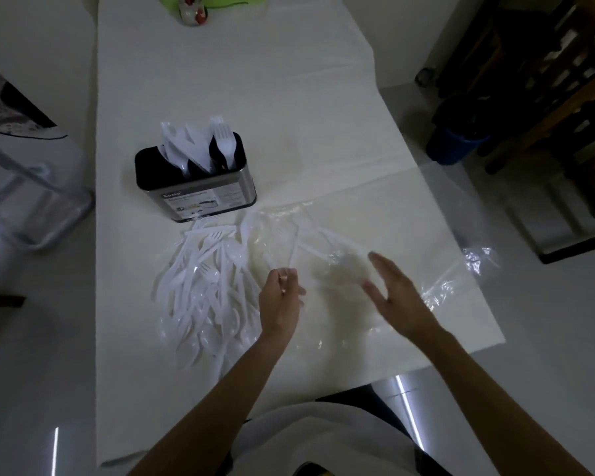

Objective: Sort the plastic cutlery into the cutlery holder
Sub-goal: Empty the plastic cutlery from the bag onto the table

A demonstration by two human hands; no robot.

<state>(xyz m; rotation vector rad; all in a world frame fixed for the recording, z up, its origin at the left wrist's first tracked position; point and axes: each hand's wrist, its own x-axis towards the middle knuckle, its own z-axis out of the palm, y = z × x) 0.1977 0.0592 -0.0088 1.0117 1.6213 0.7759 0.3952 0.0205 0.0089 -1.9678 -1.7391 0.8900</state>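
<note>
Your left hand (280, 304) pinches one white cutlery piece (292, 252); your right hand (394, 293) is released, fingers straight. The holder (244, 187) label (193, 202) starts with "K"; the rest is blurred.

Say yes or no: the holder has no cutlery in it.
No, white cutlery stands in the holder, including a fork with its tines up.

I counted one cutlery holder (200, 197), one clear bag (443, 286), one blue bin (454, 146), one left hand (279, 304), one right hand (395, 297), and loose plastic cutlery (203, 286) too tangled to number.
</note>
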